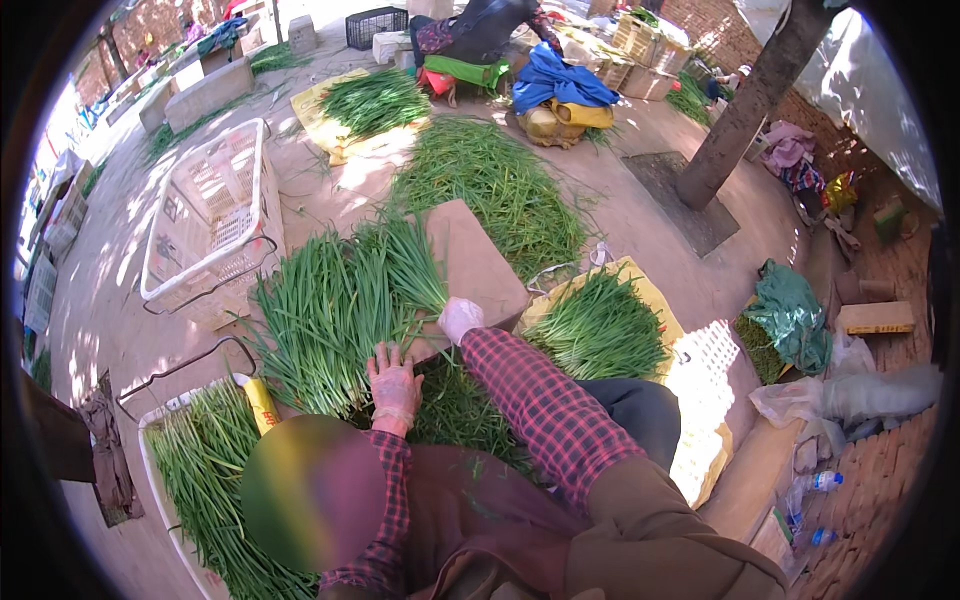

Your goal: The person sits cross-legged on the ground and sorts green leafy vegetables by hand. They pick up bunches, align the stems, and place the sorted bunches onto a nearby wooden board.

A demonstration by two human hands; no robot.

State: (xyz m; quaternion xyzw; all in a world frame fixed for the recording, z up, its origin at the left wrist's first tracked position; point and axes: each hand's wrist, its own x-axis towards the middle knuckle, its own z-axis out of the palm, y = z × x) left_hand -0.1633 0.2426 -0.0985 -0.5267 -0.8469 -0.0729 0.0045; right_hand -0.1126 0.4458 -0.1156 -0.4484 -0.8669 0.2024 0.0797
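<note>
My right hand (460, 319), which looks to be in a thin pale glove, is closed around the stem ends of a bunch of garlic chives (415, 270). The bunch lies across the left part of a brown cardboard box (480, 259). My left hand (394, 386) rests with fingers apart at the near right edge of a broad pile of chives (322, 322). The leaves of that pile point away from me, with the pale stem ends towards me. More loose greens (461, 409) lie below the box, partly hidden by my right sleeve.
A white plastic crate full of chives (195, 465) stands at near left. Another white crate (206, 225) is beyond it. Chives (600, 326) lie on a yellow sack at right. A loose heap (491, 191) spreads behind the box. A tree trunk (750, 112) and a person (484, 34) are farther off.
</note>
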